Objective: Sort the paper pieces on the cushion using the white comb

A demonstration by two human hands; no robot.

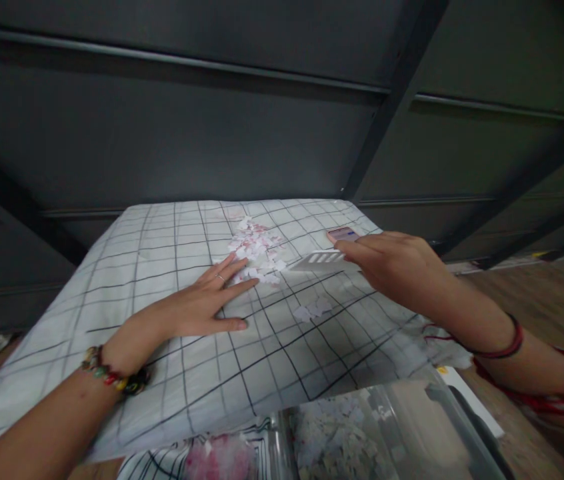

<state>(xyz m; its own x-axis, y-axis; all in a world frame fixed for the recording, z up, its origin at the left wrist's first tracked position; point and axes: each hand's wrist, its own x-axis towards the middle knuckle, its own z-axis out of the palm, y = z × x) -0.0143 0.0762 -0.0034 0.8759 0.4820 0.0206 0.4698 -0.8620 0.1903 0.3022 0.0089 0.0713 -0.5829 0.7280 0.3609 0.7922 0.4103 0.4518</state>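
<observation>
My left hand [212, 300] lies flat with its fingers spread on the checked cloth [182, 387], fingertips at the edge of a heap of white and pinkish paper scraps [252, 247]. In my right hand [392, 263] is a flat white slotted piece [319, 259], pinched by the fingers, its free edge pointing at the heap. What tool it belongs to I cannot tell. Nearer to me, a few loose scraps [312, 309] lie apart from the heap. A phone [343, 235] with a lit screen rests just beyond my right fingers, partly hidden by them.
At the near edge stands a clear plastic container [412, 400] with many pale scraps [337, 433] showing inside. A pink bundle in clear plastic [222, 457] is left of it. Dark metal panels [202, 127] rise behind the cloth-covered surface. Wooden floor [527, 287] shows at right.
</observation>
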